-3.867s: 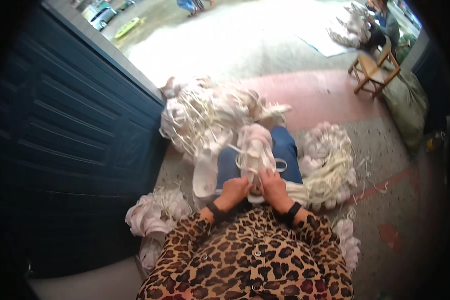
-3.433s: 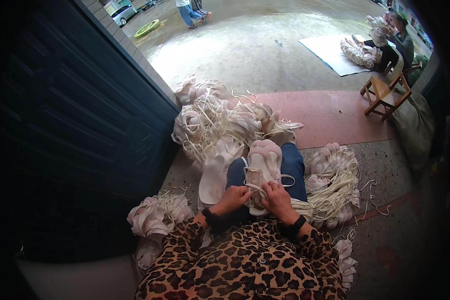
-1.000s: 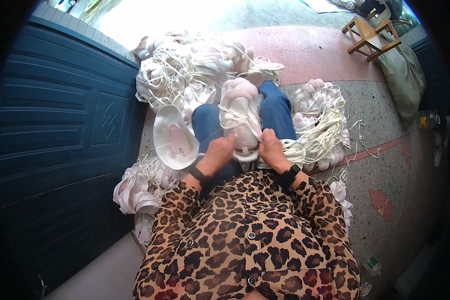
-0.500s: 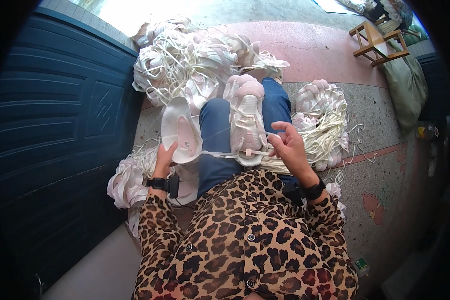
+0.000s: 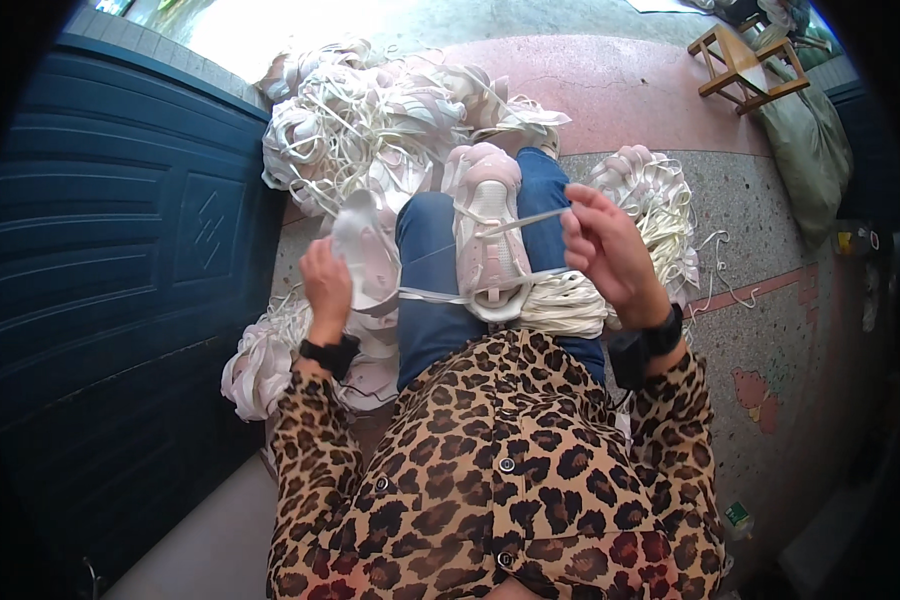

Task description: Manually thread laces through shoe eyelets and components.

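A pink and white shoe upper (image 5: 490,245) lies lengthwise across my lap, its toe pointing away from me. My right hand (image 5: 610,250) is closed in a pinch on a white shoelace (image 5: 532,219), which runs taut from the upper's eyelets. Another stretch of lace crosses the upper's heel end. On the left, a second pink and white shoe upper (image 5: 375,262) stands beside my knee. My left hand (image 5: 326,285) is at its outer edge; motion blurs the fingers, so their grip is unclear. A bundle of white shoelaces (image 5: 562,306) rests on my lap, below the right hand.
Beyond my knees lies a large heap of laced uppers (image 5: 370,120). More uppers and laces (image 5: 655,200) lie right of my legs, and others (image 5: 255,370) at the left. A blue panelled door (image 5: 120,220) borders the left side. A wooden stool (image 5: 745,70) stands far right.
My right hand has moved up and to the right, drawing the lace out taut. The left hand has risen along the edge of the second upper, whose top has tipped over.
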`<state>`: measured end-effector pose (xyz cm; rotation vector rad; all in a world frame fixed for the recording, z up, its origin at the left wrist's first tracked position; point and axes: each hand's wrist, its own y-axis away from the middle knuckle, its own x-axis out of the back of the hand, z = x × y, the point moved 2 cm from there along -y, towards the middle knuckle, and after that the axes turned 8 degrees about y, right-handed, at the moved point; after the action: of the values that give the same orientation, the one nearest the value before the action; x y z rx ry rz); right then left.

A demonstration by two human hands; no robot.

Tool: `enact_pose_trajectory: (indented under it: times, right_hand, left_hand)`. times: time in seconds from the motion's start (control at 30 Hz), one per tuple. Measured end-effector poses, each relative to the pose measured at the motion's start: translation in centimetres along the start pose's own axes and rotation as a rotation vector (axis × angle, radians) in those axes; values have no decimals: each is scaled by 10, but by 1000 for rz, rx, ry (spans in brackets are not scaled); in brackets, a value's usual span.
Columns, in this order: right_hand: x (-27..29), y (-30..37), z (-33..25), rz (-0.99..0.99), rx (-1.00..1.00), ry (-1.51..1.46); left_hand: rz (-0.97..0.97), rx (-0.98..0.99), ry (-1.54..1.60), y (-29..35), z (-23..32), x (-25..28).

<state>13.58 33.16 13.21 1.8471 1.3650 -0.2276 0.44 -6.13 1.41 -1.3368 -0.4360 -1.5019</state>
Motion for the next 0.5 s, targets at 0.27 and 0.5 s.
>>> enact_pose_trajectory:
  times: [0.27,0.5]
  right_hand:
    - [-41,-38,10,-213,-41,-14]
    - [13,-51,2,77,50,-71]
  left_hand:
    - [-524,-310,512,11,178,-21]
    - [-561,-45,1173,-58,220,26]
